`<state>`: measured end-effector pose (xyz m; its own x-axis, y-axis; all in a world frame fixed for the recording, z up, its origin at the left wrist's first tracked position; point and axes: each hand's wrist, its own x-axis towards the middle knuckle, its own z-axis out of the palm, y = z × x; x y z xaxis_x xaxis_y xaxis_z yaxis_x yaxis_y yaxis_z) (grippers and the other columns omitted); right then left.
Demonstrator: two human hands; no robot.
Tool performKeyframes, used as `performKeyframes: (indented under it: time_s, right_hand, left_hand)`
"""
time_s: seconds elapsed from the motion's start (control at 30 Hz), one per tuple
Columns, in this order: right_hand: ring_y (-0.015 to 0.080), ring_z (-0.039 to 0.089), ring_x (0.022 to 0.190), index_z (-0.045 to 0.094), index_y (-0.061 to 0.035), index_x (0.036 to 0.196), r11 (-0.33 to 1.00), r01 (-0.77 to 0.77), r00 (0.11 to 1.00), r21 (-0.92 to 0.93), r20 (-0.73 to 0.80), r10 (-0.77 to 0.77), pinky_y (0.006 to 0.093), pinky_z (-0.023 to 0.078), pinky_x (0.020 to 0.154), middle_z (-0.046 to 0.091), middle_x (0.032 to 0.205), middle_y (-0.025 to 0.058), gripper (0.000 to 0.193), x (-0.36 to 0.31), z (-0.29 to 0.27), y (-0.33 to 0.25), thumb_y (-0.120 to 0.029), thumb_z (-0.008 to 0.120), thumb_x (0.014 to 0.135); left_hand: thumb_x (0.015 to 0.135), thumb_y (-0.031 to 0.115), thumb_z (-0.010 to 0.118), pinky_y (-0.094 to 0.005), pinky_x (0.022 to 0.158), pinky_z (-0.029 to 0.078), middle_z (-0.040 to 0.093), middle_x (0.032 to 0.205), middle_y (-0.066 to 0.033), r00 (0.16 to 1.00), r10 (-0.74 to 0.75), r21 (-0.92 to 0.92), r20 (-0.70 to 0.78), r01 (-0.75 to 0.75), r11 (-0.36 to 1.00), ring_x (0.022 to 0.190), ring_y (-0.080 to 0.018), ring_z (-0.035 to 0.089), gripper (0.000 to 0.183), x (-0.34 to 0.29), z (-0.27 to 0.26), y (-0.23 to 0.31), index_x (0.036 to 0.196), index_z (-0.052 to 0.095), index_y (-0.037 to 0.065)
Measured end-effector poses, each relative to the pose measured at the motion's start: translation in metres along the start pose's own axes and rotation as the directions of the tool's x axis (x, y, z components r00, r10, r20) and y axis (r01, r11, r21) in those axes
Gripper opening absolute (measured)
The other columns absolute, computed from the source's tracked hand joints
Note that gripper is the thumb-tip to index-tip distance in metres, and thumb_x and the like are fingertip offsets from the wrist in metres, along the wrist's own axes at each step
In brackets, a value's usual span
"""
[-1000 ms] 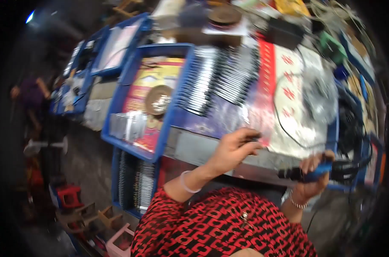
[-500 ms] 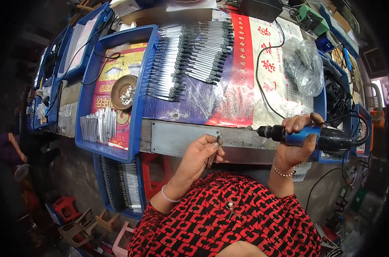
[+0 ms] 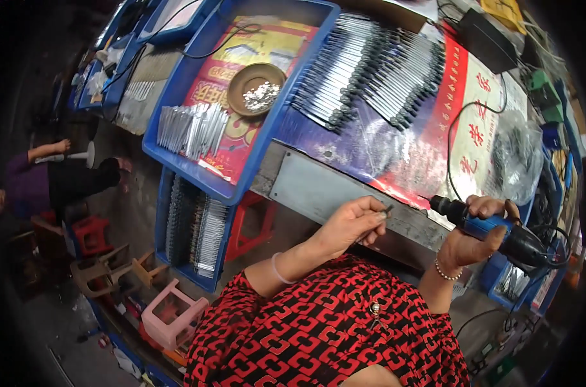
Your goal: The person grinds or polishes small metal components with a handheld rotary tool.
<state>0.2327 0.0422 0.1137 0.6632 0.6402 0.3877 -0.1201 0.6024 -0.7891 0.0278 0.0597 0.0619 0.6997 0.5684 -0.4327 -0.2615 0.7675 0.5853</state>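
My left hand (image 3: 352, 227) is closed in a pinch on a slim dark-tipped rod (image 3: 388, 209), mostly hidden by my fingers. In my right hand (image 3: 464, 248) is a blue and black electric screwdriver (image 3: 477, 226), its nose pointing left over the table's front edge. Between and beyond my hands, a grey metal plate (image 3: 315, 188) is fixed along that edge. Two rows of silver rods with dark ends, a left row (image 3: 337, 71) and a right row (image 3: 402, 77), lie on the printed sheet covering the table.
A blue tray (image 3: 259, 151) at the left holds thin silver strips (image 3: 193, 132) and a brown bowl (image 3: 238, 90) of small shiny parts. Below it, another blue bin (image 3: 209, 280) holds more rods. A clear plastic bag (image 3: 518, 158) and black cable lie right. Another person sits far left.
The view has turned and shifted left, so the table appears tilted and farther right. Both hands keep their holds; the screwdriver remains apart from the rod.
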Motion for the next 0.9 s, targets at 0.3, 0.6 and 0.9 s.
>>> performKeyframes:
  time_s: [0.3,0.6,0.9]
  right_hand:
    - [0.0149,0.047,0.064,0.047,-0.0072,0.113,0.999,-0.001,1.0,-0.05,0.0,0.001,0.0304,0.04,0.062,0.048,0.073,0.0049,0.042,0.003,0.008,0.006,-0.031,0.059,0.082]
    - [0.018,0.048,0.066,0.043,-0.0082,0.113,0.999,-0.015,0.998,-0.049,0.055,0.018,0.0337,0.042,0.065,0.048,0.075,0.0061,0.043,0.003,0.018,0.016,-0.032,0.058,0.081]
    - [0.0182,0.052,0.062,0.039,-0.0034,0.113,0.997,0.023,1.0,-0.071,0.003,-0.023,0.0337,0.047,0.058,0.05,0.072,0.0087,0.048,0.007,0.016,0.022,-0.025,0.063,0.077]
  left_hand:
    - [0.093,0.018,0.05,-0.0165,0.048,0.035,0.055,0.071,0.0008,0.998,0.063,-0.061,-0.004,-0.063,0.996,0.055,-0.005,0.047,0.016,-0.002,-0.005,-0.003,0.098,0.054,0.005]
    - [0.092,0.015,0.049,-0.0174,0.05,0.038,0.055,0.073,-0.002,0.988,0.054,-0.027,-0.146,-0.059,0.998,0.056,-0.0055,0.047,0.014,-0.009,-0.007,0.009,0.1,0.053,0.003]
    - [0.091,0.014,0.051,-0.0199,0.047,0.034,0.054,0.07,-0.0032,0.994,0.033,-0.101,-0.105,-0.044,0.994,0.054,-0.0087,0.045,0.013,0.001,-0.007,0.008,0.097,0.055,0.003]
